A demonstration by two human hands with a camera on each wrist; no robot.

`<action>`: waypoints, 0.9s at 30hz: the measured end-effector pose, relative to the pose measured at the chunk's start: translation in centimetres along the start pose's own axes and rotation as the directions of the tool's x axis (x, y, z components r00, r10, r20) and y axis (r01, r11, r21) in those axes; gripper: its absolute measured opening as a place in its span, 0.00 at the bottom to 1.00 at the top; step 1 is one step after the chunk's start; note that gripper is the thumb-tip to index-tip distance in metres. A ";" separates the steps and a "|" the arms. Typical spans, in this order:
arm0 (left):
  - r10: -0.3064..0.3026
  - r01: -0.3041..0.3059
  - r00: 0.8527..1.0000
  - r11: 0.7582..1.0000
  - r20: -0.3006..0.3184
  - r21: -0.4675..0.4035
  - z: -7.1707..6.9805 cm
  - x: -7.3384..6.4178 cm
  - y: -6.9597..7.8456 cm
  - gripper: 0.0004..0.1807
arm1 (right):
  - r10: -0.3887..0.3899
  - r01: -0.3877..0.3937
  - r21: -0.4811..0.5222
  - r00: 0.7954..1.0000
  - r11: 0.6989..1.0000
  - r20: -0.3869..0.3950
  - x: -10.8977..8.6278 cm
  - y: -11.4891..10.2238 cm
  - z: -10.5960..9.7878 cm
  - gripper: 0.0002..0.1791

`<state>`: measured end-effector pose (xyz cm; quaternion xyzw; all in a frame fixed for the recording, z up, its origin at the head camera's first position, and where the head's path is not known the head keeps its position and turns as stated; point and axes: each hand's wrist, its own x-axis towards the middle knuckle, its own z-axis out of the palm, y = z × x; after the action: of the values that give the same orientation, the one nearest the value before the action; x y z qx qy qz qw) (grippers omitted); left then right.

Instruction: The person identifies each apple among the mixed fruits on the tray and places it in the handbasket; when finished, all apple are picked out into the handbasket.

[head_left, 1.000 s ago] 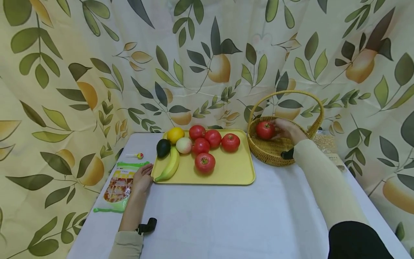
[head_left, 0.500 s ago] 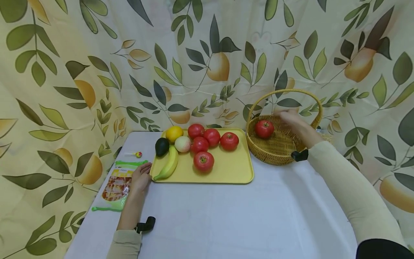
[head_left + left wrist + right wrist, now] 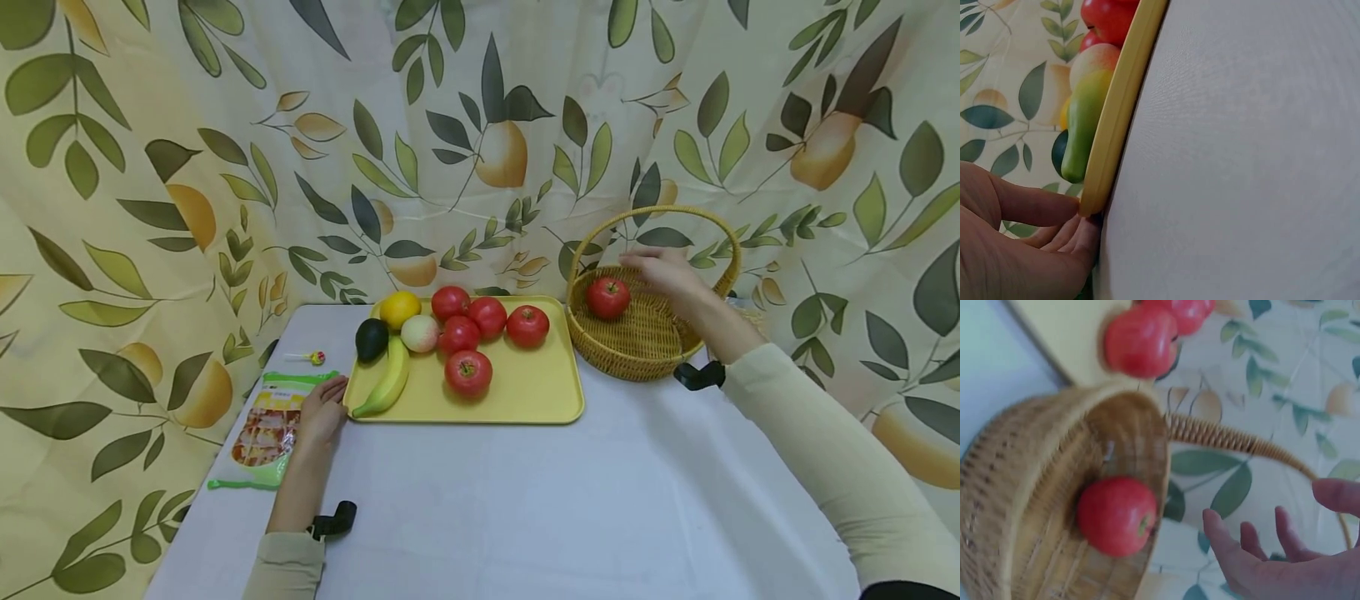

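My left hand is at the near left corner of the yellow tray. In the left wrist view the thumb lies against the tray's rim, with the fingers tucked at its underside. On the tray are several red apples, a banana, a lemon, an avocado and a pale peach. One red apple sits inside the wicker basket. Over that basket, under its arched handle, my right hand holds nothing; its fingers are spread in the right wrist view.
A green-and-white food packet lies left of the tray, partly behind the left forearm. A small lollipop is further back. The patterned curtain rises right behind the tray and basket.
My right hand let go of the apple in the basket and rose away from it, drawing right, then slightly back left. My left hand has stayed at the tray corner.
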<state>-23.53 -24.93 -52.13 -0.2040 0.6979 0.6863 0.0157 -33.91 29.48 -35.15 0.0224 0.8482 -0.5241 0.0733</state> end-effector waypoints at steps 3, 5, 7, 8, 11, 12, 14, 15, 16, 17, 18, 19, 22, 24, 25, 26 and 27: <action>-0.014 0.014 1.000 0.999 -0.001 -0.036 0.1 0.1 0.1 0.42 | -0.013 0.013 -0.016 1.000 1.000 0.014 -0.8 -0.8 0.9 0.33; -0.026 0.026 1.000 0.998 0.000 -0.065 0.2 0.2 0.1 0.42 | -0.021 0.021 0.004 0.999 1.000 0.029 -1.2 -1.1 1.6 0.33; -0.030 0.030 1.000 0.995 0.003 -0.094 0.3 0.2 0.2 0.42 | -0.032 0.031 0.021 0.998 0.999 0.045 -1.4 -1.3 2.4 0.33; -0.032 0.032 0.999 0.995 0.002 -0.098 0.3 0.2 0.2 0.42 | -0.035 0.033 0.033 0.998 0.999 0.052 -1.4 -1.4 2.8 0.32; -0.032 0.030 0.999 0.993 -0.014 -0.116 0.4 0.2 0.2 0.42 | -0.045 0.042 0.049 0.997 0.998 0.065 -1.6 -1.6 3.9 0.31; -0.034 0.031 0.999 0.991 -0.021 -0.134 0.5 0.3 0.1 0.42 | -0.046 0.042 0.051 0.997 0.998 0.068 -1.6 -1.6 4.3 0.30; -0.039 0.031 0.998 0.984 -0.040 -0.176 0.6 0.4 0.0 0.42 | -0.056 0.052 0.053 0.996 0.997 0.075 -1.7 -1.8 5.1 0.29; -0.047 0.035 0.998 0.979 -0.053 -0.200 0.6 0.4 0.0 0.43 | -0.056 0.051 0.059 0.995 0.997 0.083 -1.8 -1.9 5.4 0.29; -0.053 0.037 0.996 0.974 -0.066 -0.222 0.6 0.4 0.0 0.43 | -0.051 0.045 0.065 0.995 0.997 0.091 -1.9 -1.9 5.8 0.28; -0.055 0.035 0.996 0.970 -0.077 -0.242 0.7 0.4 0.0 0.43 | -0.051 0.043 0.073 0.993 0.996 0.102 -2.0 -2.0 6.2 0.28; -0.060 0.036 0.994 0.966 -0.087 -0.255 0.8 0.3 0.1 0.44 | -0.050 0.040 0.082 0.992 0.996 0.116 -2.1 -2.1 6.6 0.27; -0.063 0.036 0.993 0.964 -0.097 -0.263 0.8 0.2 0.1 0.44 | -0.052 0.040 0.094 0.991 0.995 0.127 -2.1 -2.1 7.0 0.27; -0.058 0.025 0.992 0.961 -0.114 -0.274 1.0 -0.1 0.0 0.45 | -0.046 0.027 0.111 0.983 0.994 0.177 -2.1 -2.0 8.6 0.26; -0.051 0.016 0.992 0.959 -0.117 -0.284 1.1 -0.2 -0.1 0.45 | -0.056 0.028 0.127 0.973 0.992 0.223 -2.0 -2.0 9.7 0.25; -0.046 0.010 0.992 0.958 -0.120 -0.287 1.1 -0.3 -0.2 0.45 | -0.059 0.028 0.127 0.967 0.992 0.247 -1.8 -2.0 10.2 0.25; -0.043 0.006 0.992 0.957 -0.123 -0.289 1.1 -0.3 -0.2 0.46 | -0.060 0.028 0.118 0.960 0.993 0.274 -1.8 -2.0 10.8 0.25; -0.043 0.005 0.991 0.957 -0.125 -0.289 1.0 -0.3 -0.2 0.46 | -0.066 0.036 0.102 0.949 0.994 0.309 -1.8 -2.1 11.3 0.25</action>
<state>-23.43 -23.83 -52.30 -0.2570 0.5874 0.7657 -0.0513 -31.27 18.52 -38.00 -0.0793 0.8005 -0.5623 0.1914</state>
